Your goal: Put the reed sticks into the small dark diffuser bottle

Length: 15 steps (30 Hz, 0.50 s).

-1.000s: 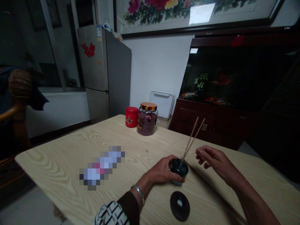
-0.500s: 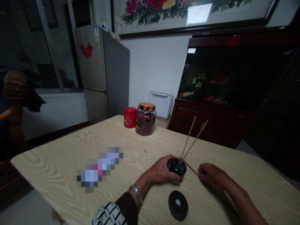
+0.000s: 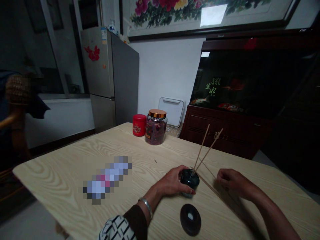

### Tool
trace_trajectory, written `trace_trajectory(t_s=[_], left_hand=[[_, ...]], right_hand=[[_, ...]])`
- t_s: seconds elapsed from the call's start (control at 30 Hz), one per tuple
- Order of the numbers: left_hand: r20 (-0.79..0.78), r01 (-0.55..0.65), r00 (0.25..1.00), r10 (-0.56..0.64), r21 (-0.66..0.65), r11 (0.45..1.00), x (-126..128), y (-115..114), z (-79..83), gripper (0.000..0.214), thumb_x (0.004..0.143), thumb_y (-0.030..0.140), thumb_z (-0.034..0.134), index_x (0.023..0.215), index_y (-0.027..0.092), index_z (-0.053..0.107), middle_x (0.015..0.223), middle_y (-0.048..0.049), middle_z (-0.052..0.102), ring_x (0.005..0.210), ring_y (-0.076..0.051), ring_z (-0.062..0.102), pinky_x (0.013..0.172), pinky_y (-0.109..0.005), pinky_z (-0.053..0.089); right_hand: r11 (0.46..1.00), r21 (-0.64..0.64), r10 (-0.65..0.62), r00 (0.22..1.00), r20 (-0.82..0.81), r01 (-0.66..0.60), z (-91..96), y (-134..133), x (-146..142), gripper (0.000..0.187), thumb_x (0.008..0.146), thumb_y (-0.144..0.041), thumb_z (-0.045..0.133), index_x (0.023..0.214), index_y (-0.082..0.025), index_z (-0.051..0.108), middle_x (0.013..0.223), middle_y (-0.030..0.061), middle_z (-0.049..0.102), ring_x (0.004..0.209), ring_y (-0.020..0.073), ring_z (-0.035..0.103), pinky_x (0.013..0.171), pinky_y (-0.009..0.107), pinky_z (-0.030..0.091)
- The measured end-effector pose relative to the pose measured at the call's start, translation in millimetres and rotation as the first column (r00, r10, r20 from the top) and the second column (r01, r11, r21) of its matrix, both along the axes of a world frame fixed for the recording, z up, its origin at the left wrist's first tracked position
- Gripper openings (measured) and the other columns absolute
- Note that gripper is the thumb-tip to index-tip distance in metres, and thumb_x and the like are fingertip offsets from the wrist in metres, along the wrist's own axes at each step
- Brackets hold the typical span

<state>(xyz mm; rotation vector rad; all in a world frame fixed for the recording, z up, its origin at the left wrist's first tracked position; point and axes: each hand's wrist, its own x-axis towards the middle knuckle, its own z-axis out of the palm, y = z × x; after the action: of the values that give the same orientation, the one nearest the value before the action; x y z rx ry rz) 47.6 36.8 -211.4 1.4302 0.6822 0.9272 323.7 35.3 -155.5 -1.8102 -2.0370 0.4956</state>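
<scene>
My left hand (image 3: 172, 181) is wrapped around a small dark glossy jar (image 3: 190, 181), which stands upright on the table. Two thin wooden sticks (image 3: 202, 148) rise from the jar's mouth and lean apart. To the right, my right hand (image 3: 228, 180) is closed in a pinch on another thin stick (image 3: 207, 167), whose far end points up and left toward the jar. Beneath it a further stick (image 3: 208, 184) lies on the tabletop, partly in shadow. Nearer me rests a dark oval object (image 3: 190, 220) with a pale centre spot.
Standing on the wood-grain table (image 3: 110, 141) are a red canister (image 3: 139, 125) and a copper-lidded jar (image 3: 155, 131) of dark red contents. A blurred-out item (image 3: 107, 180) lies at left, a tiny brown piece (image 3: 155, 161) mid-table. Beyond are a refrigerator (image 3: 125, 76) and fish tank (image 3: 230, 80).
My right hand has shifted slightly right and up with a stick, exposing the stick lying below. My left hand stays on the jar.
</scene>
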Motion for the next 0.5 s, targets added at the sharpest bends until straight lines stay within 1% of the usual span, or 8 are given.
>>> trace_trajectory(t_s=[0.07,0.1,0.13,0.2,0.27,0.3,0.37,0.5], left_hand=[[0.014,0.007,1.0,-0.007,0.001,1.0,0.0,0.0,-0.4,0.073,0.043,0.019,0.095,0.11,0.014,0.066,0.099,-0.0068,0.068,0.093,-0.02,0.062,0.083,-0.031,0.049],[0.018,0.008,1.0,-0.008,0.002,1.0,0.0,-0.1,-0.5,0.074,0.043,0.019,0.095,0.11,0.014,0.066,0.099,-0.007,0.068,0.093,-0.021,0.062,0.083,-0.032,0.049],[0.02,0.008,1.0,-0.008,0.002,1.0,0.0,-0.2,-0.4,0.074,0.043,0.019,0.095,0.111,0.014,0.066,0.1,-0.0072,0.068,0.093,-0.021,0.062,0.083,-0.032,0.049],[0.013,0.005,1.0,-0.005,-0.002,1.0,0.1,-0.6,0.3,0.074,0.043,0.018,0.095,0.111,0.014,0.065,0.1,-0.0073,0.068,0.093,-0.021,0.062,0.083,-0.032,0.05],[0.006,0.002,1.0,-0.002,-0.005,1.0,0.2,-1.1,1.2,0.074,0.044,0.018,0.095,0.111,0.014,0.065,0.099,-0.0072,0.068,0.093,-0.021,0.062,0.083,-0.032,0.05],[0.005,0.004,1.0,-0.004,-0.004,1.0,0.2,-1.3,1.5,0.073,0.044,0.018,0.095,0.111,0.014,0.065,0.099,-0.0072,0.068,0.093,-0.021,0.062,0.083,-0.032,0.05],[0.006,0.006,1.0,-0.006,-0.001,1.0,0.1,-1.4,1.7,0.072,0.045,0.018,0.095,0.11,0.013,0.065,0.099,-0.0072,0.068,0.093,-0.021,0.062,0.083,-0.032,0.05],[0.003,0.0,1.0,0.0,0.001,1.0,0.1,-0.6,-0.2,0.073,0.044,0.018,0.095,0.11,0.013,0.066,0.099,-0.0066,0.068,0.093,-0.021,0.062,0.083,-0.031,0.049]], right_hand=[[0.997,0.068,-0.011,0.976,-0.218,0.027,20.3,-4.3,6.3,0.024,0.076,-0.042,0.063,0.068,-0.02,0.065,0.065,0.0028,0.066,0.061,0.0163,0.06,0.054,0.026,0.045],[0.988,0.125,-0.037,0.927,-0.374,0.09,30.8,-7.5,7.8,0.026,0.074,-0.045,0.066,0.072,-0.019,0.066,0.068,0.0033,0.066,0.062,0.0167,0.061,0.052,0.025,0.045],[0.967,0.179,-0.058,0.837,-0.545,0.183,40.8,-11.3,7.5,0.028,0.071,-0.047,0.071,0.077,-0.02,0.067,0.071,0.0035,0.067,0.064,0.0169,0.061,0.051,0.024,0.046],[0.899,0.236,-0.03,0.591,-0.806,0.368,57.6,-20.0,0.7,0.033,0.064,-0.046,0.08,0.082,-0.021,0.068,0.077,0.003,0.068,0.069,0.0162,0.063,0.05,0.021,0.047],[0.851,0.258,0.059,0.403,-0.913,0.458,68.3,-28.4,-13.0,0.033,0.061,-0.043,0.085,0.082,-0.022,0.068,0.082,0.0018,0.067,0.072,0.0144,0.064,0.05,0.018,0.049],[0.837,0.275,0.099,0.363,-0.926,0.473,71.2,-31.8,-21.2,0.032,0.062,-0.041,0.085,0.081,-0.023,0.068,0.084,0.0016,0.066,0.073,0.0139,0.064,0.05,0.018,0.05],[0.816,0.325,0.145,0.376,-0.915,0.477,72.5,-36.0,-36.9,0.028,0.066,-0.039,0.084,0.081,-0.022,0.068,0.085,0.0019,0.066,0.073,0.0141,0.065,0.05,0.018,0.052],[0.802,0.412,0.149,0.522,-0.84,0.433,64.0,-35.1,-57.2,0.027,0.074,-0.042,0.08,0.084,-0.021,0.067,0.083,0.0029,0.067,0.074,0.0164,0.066,0.052,0.022,0.056]])
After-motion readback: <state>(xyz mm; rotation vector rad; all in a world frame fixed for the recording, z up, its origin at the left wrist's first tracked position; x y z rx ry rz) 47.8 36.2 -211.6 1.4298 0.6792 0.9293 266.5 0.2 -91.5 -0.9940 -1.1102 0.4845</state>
